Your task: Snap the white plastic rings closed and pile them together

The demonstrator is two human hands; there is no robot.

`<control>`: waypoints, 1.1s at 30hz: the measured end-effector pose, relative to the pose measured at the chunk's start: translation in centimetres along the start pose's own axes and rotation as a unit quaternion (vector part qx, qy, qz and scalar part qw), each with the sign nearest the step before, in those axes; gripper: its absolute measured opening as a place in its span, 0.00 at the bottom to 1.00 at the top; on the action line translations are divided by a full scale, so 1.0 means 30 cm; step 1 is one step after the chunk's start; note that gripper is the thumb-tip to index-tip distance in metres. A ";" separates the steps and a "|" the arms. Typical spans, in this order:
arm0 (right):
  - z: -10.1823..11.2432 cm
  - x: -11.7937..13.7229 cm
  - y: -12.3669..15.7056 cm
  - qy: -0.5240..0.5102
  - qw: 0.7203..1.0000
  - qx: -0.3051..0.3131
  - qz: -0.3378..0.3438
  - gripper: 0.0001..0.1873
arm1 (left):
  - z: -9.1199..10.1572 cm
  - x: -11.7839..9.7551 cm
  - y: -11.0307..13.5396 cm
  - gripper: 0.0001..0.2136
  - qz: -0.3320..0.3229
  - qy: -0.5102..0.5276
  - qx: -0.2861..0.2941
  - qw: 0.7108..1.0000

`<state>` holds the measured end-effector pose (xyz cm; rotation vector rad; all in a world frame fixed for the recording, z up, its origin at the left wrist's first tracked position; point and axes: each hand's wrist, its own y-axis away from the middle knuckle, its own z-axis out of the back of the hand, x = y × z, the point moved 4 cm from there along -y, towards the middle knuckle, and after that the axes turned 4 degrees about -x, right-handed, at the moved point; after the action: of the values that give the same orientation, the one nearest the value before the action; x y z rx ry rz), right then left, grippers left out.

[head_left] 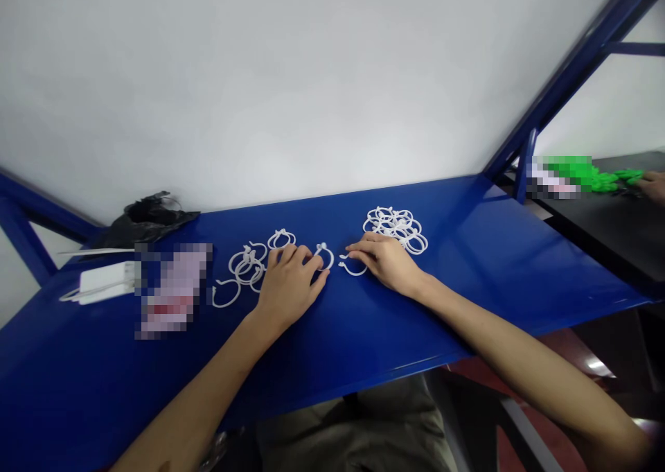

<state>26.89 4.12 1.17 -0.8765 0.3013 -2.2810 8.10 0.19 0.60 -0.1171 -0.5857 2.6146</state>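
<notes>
White plastic snap rings, like shower curtain rings, lie on a blue table. My left hand (pixel 291 276) is closed, thumb and index finger at the edge of one white ring (pixel 331 258) that stands out to its right. Between the thumb and fingers of my right hand (pixel 388 258) is another white ring (pixel 354 273), its gap showing open toward the left. A loose group of rings (pixel 248 264) spreads to the left of my left hand, partly hidden by it. Just behind my right hand sits a denser pile of rings (pixel 402 224).
On the blue table (pixel 332 347), at the left, are a black plastic bag (pixel 150 219), a white box-like item with a cord (pixel 104 283) and a blurred pinkish packet (pixel 179 288). Blue frame bars (pixel 564 77) rise at the right. Beyond them, another person's hand (pixel 653 186) is near green items (pixel 607 179).
</notes>
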 end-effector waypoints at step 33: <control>0.073 0.022 -0.010 0.023 0.999 -0.024 0.016 0.13 | 0.014 0.020 -0.008 0.11 0.031 0.111 -0.078 0.990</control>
<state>27.82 3.96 3.27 -0.8373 0.3911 -2.2747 7.59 0.50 1.08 -0.4762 -0.7155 2.5662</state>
